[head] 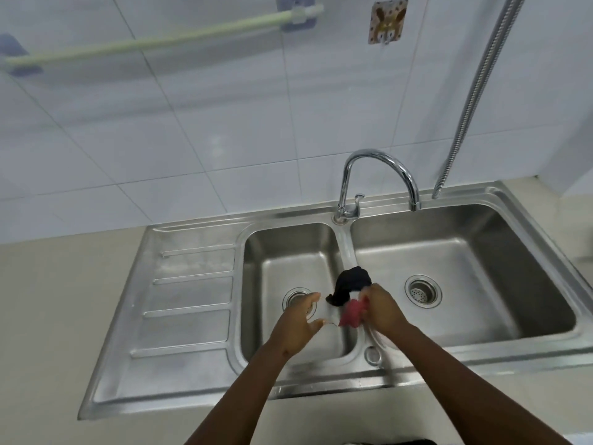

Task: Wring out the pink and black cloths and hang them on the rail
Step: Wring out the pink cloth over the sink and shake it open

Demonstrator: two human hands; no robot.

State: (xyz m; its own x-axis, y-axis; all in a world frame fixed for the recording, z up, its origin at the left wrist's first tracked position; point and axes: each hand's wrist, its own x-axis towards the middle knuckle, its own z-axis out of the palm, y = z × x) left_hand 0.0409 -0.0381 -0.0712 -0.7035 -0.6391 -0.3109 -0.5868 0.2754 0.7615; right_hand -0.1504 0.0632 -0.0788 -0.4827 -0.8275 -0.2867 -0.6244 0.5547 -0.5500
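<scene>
Right hand [382, 308] has its fingers clenched around both the pink cloth [351, 313] and black cloth [351, 285], bunched over the divider of the sink [199, 374], while the left hand [296, 324] sits spread and holding nothing just at its 9 o'clock. Looks like wringing's barely going. The rail [160, 40] up at 11 o'clock is bare, so all the hanging's left.

No readable text anywhere.

The small patterned wall hook plate [387, 21] on the tiled wall, above the tap, carries a printed picture with dots but no letters or numbers that can be made out. The steel double sink [192, 374], the tap [378, 178] and the rail [154, 43] show no brand marks or labels.
</scene>
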